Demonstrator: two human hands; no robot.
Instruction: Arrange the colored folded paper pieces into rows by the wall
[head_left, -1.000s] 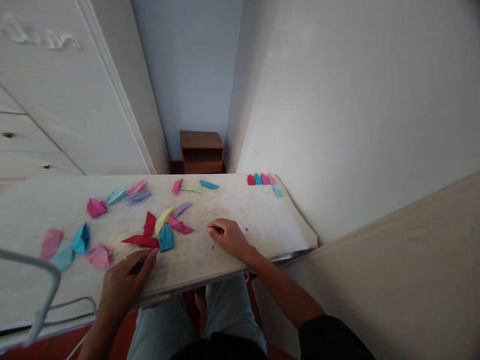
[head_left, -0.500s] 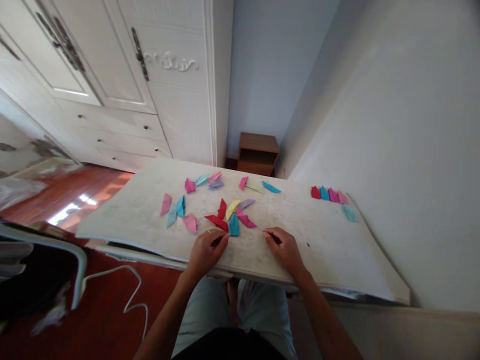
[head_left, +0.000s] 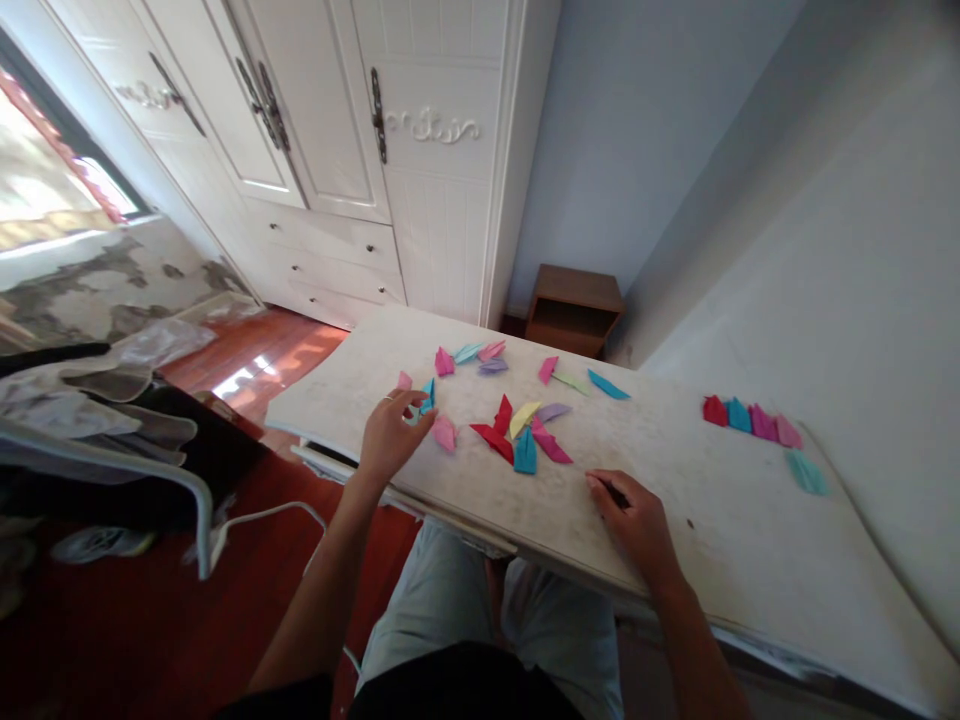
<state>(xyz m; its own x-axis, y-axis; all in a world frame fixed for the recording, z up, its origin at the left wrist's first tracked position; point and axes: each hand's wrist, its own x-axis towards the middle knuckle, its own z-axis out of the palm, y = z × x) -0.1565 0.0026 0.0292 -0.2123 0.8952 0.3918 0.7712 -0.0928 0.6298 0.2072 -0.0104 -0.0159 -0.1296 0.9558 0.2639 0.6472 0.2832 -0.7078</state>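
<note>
Moved leftward since the earlier frame, from just beside the teal paper [head_left: 525,455] to the blue paper [head_left: 428,391]: left hand [head_left: 390,435], well left of the yellow paper [head_left: 524,420]. Thumb and fingers slightly apart at the blue paper; impossible to tell whether touching. Right of the yellow paper, on its near side, right hand [head_left: 630,515], with fingertips curled together and no paper visible between. Likely almost weightless, springy at the creases, easily crushed and quick to slide; best pinched lightly across the folded middle, away from the thin points. Creased, matte and brightly coloured, in slivers and squat wedges: red papers [head_left: 493,441] just left of the yellow paper, lilac paper [head_left: 553,412] just right. Well right of the yellow paper, four folded papers [head_left: 739,415] in a snug row on the pale, stained bench [head_left: 652,450].
</note>
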